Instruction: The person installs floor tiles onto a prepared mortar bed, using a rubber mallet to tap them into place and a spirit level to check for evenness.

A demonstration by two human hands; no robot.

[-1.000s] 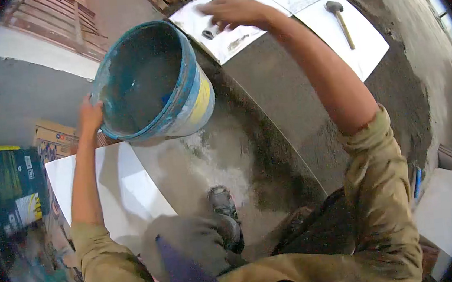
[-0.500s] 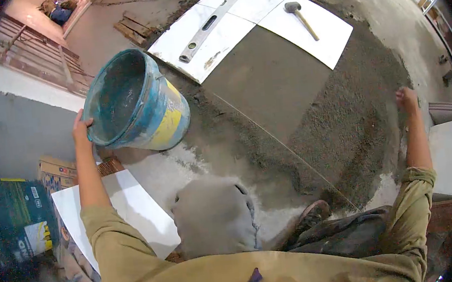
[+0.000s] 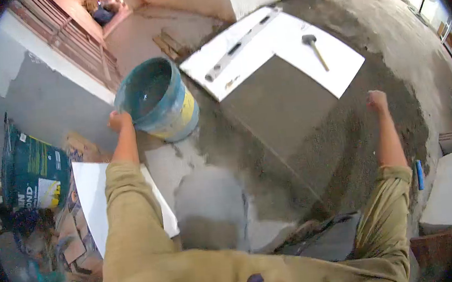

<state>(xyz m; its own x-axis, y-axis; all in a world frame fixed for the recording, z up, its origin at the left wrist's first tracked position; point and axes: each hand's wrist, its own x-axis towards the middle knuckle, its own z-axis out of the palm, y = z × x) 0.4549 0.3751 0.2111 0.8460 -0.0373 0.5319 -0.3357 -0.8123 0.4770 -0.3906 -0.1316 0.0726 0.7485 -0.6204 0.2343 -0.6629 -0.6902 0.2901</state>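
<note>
My left hand (image 3: 120,120) is closed on the near left rim of a blue bucket (image 3: 171,111) with a yellow label, which is tilted and has grey residue inside. My right hand (image 3: 377,99) is a closed fist above the grey mortar bed (image 3: 287,99); what it holds, if anything, is hidden. White tiles (image 3: 298,41) lie along the far side of the bed. On them rest a metal spirit level (image 3: 238,46) and a mallet (image 3: 315,51) with a wooden handle. A thin string (image 3: 277,160) crosses the mortar.
A loose white tile (image 3: 92,197) lies below my left arm, beside a dark green bucket (image 3: 35,170) and broken tile pieces (image 3: 74,245). At the right are a blue object (image 3: 420,175) and a white panel (image 3: 451,190). Wood pieces (image 3: 168,44) lie behind the blue bucket.
The view has shifted, so the bucket and tiles appear further right and lower. My left hand stays at the bucket rim. My right fist appears further left over the mortar.
</note>
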